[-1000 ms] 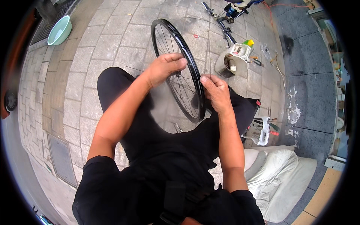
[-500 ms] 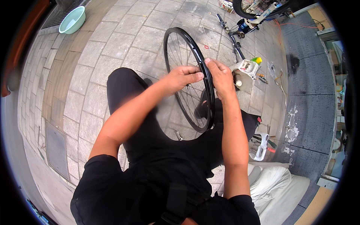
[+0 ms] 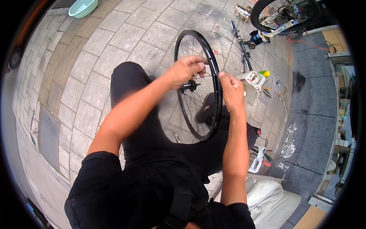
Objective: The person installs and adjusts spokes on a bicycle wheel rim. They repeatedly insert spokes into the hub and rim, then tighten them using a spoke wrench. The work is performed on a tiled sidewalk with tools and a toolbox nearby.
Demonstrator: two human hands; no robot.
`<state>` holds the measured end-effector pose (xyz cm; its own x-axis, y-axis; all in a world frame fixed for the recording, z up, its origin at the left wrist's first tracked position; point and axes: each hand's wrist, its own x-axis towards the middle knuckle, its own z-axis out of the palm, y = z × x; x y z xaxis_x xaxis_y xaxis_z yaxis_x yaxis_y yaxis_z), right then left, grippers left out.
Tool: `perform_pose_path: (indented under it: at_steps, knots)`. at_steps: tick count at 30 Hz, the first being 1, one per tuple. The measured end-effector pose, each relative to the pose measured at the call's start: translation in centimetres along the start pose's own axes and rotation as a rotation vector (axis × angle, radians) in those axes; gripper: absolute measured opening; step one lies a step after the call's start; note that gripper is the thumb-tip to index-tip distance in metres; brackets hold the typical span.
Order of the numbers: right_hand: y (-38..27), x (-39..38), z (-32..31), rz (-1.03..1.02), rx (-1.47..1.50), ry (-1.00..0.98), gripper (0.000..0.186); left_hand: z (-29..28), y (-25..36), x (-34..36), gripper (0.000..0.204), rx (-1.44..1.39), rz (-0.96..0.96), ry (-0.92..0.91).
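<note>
A black bicycle wheel [image 3: 218, 97] without a tyre stands tilted between my knees, its lower rim by my right thigh. Thin spokes run to a black hub [image 3: 189, 87]. My left hand [image 3: 187, 72] reaches across the spokes, its fingers curled together against the inner side of the rim; whatever they pinch is too small to make out. On the outer side, my right hand [image 3: 232, 91] is closed, with thumb and forefinger pinched close to the rim. Anything between those fingertips cannot be made out.
An overturned bicycle [image 3: 274, 28] stands at the far right, its handlebar [image 3: 244, 47] low. Nearer are a white container [image 3: 253, 79], a white plastic piece [image 3: 258, 159] and a pale cloth [image 3: 267, 198]. A mint-green basin [image 3: 83, 8] sits far left on the paving. A small tool [image 3: 176, 137] lies between my legs.
My right hand has shifted from resting along the rim to a pinch just outside it. My left fingers have drawn back and curled on the inner side. The view has shifted slightly.
</note>
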<state>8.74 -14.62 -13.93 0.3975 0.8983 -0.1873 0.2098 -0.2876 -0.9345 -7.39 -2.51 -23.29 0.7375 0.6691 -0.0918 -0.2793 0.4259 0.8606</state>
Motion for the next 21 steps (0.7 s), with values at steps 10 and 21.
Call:
perform_pose_path:
  at_steps: [10, 21]
  knots:
    - [-0.6, -3.0, -2.2, -0.303, -0.267, 0.079, 0.032, 1.8, -0.8, -1.7, 0.024, -0.088, -0.11, -0.04]
    - [-5.9, -3.5, -2.7, -0.406, -0.099, 0.121, 0.035, 2.0, -1.7, -2.6, 0.029, 0.117, -0.143, -0.143]
